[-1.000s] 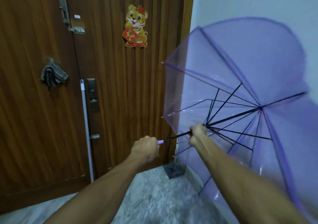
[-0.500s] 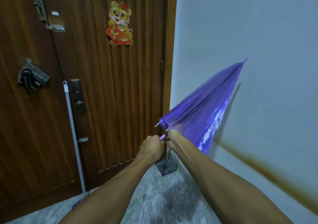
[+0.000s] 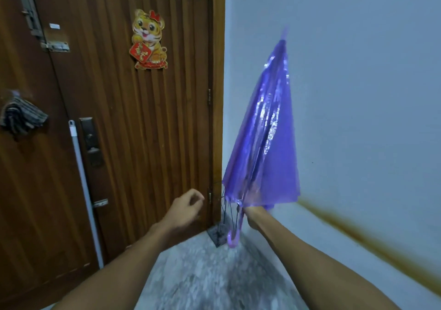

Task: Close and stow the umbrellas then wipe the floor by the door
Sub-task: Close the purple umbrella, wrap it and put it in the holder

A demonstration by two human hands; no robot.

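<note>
A translucent purple umbrella point(image 3: 265, 142) is folded shut and points tip-up in front of the pale wall. My right hand point(image 3: 254, 215) grips it at the base of the canopy, and its curved purple handle point(image 3: 232, 237) hangs below the hand. My left hand point(image 3: 185, 208) hovers to the left of the umbrella, fingers loosely curled and holding nothing, close to the door frame. A dark wire umbrella stand point(image 3: 219, 228) sits on the floor in the corner, partly hidden behind the handle.
A brown wooden door point(image 3: 119, 131) fills the left side, with a tiger sticker point(image 3: 148, 40), a striped cloth point(image 3: 21, 117) hanging on it and a white mop pole point(image 3: 83, 185) leaning against it. Grey speckled floor point(image 3: 202, 274) lies below.
The open canopy collapsed shut. The umbrella then swung from tilted to nearly upright. My left hand let go of the handle and moved left.
</note>
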